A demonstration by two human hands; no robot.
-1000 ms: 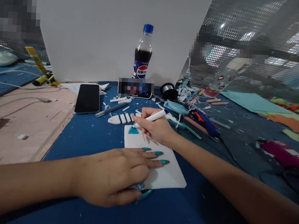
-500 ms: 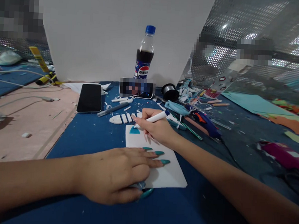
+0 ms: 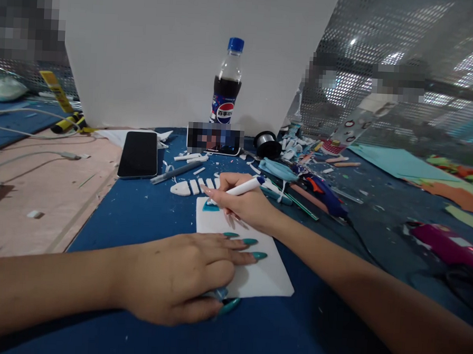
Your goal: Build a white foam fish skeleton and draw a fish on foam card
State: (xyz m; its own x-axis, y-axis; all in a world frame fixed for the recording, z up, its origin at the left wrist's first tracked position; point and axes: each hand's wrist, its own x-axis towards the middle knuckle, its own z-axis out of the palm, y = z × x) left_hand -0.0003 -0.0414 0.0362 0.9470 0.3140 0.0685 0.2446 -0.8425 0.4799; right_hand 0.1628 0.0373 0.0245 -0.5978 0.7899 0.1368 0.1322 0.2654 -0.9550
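Observation:
My left hand (image 3: 184, 274) lies flat on a white sheet (image 3: 263, 276) on the blue mat, fingers stretched out and pressing it down. My right hand (image 3: 245, 201) grips a white marker with a blue cap (image 3: 242, 187), its tip at a teal patch (image 3: 211, 207) coloured at the sheet's far left corner. A row of small white cut pieces (image 3: 190, 188) lies just beyond the sheet.
A black phone (image 3: 138, 154) lies at the left, a cola bottle (image 3: 226, 84) stands against a white board. A second phone (image 3: 214, 139), a wire spool (image 3: 267, 143), a blue glue gun (image 3: 325, 191), scraps and coloured sheets (image 3: 396, 161) crowd the right. Wooden surface (image 3: 33, 187) with cables lies left.
The marker tip has shifted slightly left across the teal patch; the left hand stays put on the sheet.

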